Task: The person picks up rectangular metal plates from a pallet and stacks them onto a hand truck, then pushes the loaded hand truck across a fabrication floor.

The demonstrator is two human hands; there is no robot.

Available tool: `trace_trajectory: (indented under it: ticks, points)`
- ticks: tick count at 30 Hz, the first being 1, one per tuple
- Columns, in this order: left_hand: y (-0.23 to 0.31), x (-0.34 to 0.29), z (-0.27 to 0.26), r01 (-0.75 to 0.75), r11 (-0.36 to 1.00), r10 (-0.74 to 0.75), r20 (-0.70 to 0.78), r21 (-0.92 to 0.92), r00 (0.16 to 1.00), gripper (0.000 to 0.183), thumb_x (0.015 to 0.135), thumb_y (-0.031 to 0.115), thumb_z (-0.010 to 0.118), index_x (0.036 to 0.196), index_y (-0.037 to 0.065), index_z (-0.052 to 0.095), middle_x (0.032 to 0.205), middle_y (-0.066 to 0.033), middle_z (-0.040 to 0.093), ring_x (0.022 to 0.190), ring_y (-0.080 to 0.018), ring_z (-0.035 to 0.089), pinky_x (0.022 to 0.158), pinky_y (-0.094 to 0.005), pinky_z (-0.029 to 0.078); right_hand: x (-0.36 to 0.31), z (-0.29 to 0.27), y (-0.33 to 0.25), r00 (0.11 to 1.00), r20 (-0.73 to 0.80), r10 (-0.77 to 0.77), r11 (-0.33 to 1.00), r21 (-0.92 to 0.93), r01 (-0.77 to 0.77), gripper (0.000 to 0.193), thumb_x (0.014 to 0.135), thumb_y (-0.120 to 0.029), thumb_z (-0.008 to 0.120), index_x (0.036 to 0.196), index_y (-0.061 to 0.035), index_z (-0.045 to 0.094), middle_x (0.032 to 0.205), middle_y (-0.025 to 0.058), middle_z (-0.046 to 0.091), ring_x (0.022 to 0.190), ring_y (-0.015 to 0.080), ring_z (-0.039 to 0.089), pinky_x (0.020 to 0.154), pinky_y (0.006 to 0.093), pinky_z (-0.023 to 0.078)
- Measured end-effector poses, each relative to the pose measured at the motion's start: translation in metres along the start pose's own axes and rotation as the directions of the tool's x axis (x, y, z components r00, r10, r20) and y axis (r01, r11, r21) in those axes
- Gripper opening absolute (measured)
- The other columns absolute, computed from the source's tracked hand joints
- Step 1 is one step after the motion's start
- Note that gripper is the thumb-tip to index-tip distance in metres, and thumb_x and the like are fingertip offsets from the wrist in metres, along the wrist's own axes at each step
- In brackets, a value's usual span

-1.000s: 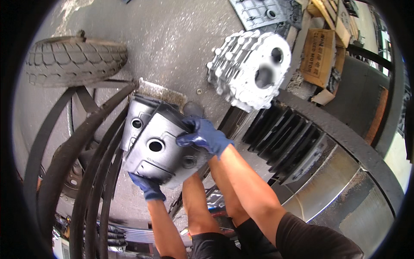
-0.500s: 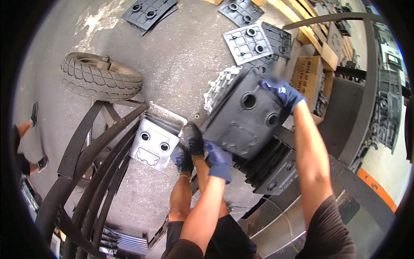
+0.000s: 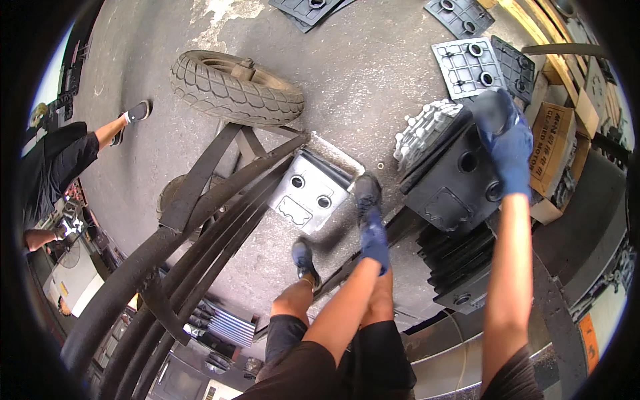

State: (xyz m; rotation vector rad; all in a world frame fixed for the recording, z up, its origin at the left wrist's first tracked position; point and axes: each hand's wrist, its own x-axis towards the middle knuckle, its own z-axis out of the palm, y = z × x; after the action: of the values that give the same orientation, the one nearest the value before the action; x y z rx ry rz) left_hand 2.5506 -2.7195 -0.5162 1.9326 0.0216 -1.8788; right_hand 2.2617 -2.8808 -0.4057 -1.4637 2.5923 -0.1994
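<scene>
My right hand (image 3: 510, 143), in a blue glove, is over the far right corner of a black plate with round holes (image 3: 450, 187). A blurred patch covers part of its fingers, so I cannot make out their grip. The plate lies on a stack, with silvery knobbed castings (image 3: 430, 133) along its far left side. My left hand (image 3: 375, 240), also gloved in blue, hangs above my shoe, apart from the plate; its fingers are too smeared to read. Left of it, a silver-grey plate with two holes (image 3: 303, 197) tops another stack on the floor.
A black curved metal frame (image 3: 180, 233) and a treaded tyre (image 3: 233, 93) stand on the left. Ribbed plates (image 3: 477, 73) lie at the far right, near a cardboard box (image 3: 552, 150) and wooden pallet slats (image 3: 527, 30). Another person's leg (image 3: 110, 130) shows at the far left.
The view has swung left, shifting things rightward. My left hand has come off the black plate's near edge. The plate sits lower, and my right hand stays at its far right corner.
</scene>
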Motion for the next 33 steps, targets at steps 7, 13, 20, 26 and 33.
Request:
trace_trajectory:
  ticks: [7,13,20,26,33]
  points:
    - [0.091,0.044,-0.179,-0.337,0.917,0.205,-0.474,-0.212,0.856,0.046,0.092,0.037,0.058,0.123,0.003,0.055,0.12,-0.0096,0.059,0.1,-0.0205,0.059,0.087,-0.0333,0.049,-0.116,0.128,-0.209,0.887,0.41,-0.212,0.739,0.661,-0.128,0.034,0.078,-0.019,0.071,0.11,-0.0067,0.065,0.098,0.0166,0.068,0.09,0.0356,0.065,0.083,0.0375,0.051]
    - [0.077,0.181,-0.34,-0.168,0.962,0.097,-0.306,-0.214,0.947,0.063,0.093,0.053,0.046,0.135,0.006,0.047,0.135,-0.0131,0.048,0.119,-0.0268,0.048,0.103,-0.0404,0.037,-0.168,0.306,-0.206,0.692,0.681,-0.241,0.924,0.378,-0.051,0.092,0.07,-0.053,0.072,0.141,-0.0081,0.035,0.124,0.0253,0.055,0.115,0.0391,0.054,0.099,0.0431,0.04]
    - [0.072,0.234,-0.32,-0.405,0.907,0.283,-0.543,-0.116,0.79,0.069,0.092,0.063,0.03,0.136,0.012,0.046,0.139,-0.011,0.045,0.123,-0.032,0.045,0.104,-0.0501,0.035,-0.162,0.369,-0.204,0.532,0.697,-0.481,0.741,0.647,-0.179,0.099,0.062,-0.052,0.079,0.14,-0.0076,0.037,0.128,0.0242,0.054,0.118,0.0395,0.051,0.1,0.0421,0.039]
    - [0.091,0.221,-0.276,-0.181,0.965,0.151,-0.158,-0.19,0.976,0.074,0.091,0.064,0.028,0.139,0.01,0.043,0.141,-0.0125,0.044,0.124,-0.0345,0.046,0.103,-0.0503,0.039,-0.161,0.371,-0.198,0.538,0.758,-0.368,0.775,0.57,-0.273,0.093,0.064,-0.052,0.078,0.137,-0.0053,0.043,0.13,0.0231,0.053,0.121,0.0367,0.05,0.101,0.0402,0.039]
    - [0.086,0.219,-0.278,-0.185,0.925,0.127,-0.19,-0.332,0.974,0.08,0.089,0.068,0.027,0.137,0.007,0.044,0.14,-0.0129,0.044,0.125,-0.0351,0.044,0.105,-0.0516,0.036,-0.166,0.358,-0.204,0.616,0.737,-0.277,0.739,0.573,-0.354,0.09,0.06,-0.048,0.082,0.132,-0.0042,0.049,0.122,0.0212,0.059,0.116,0.0343,0.056,0.098,0.0387,0.042]
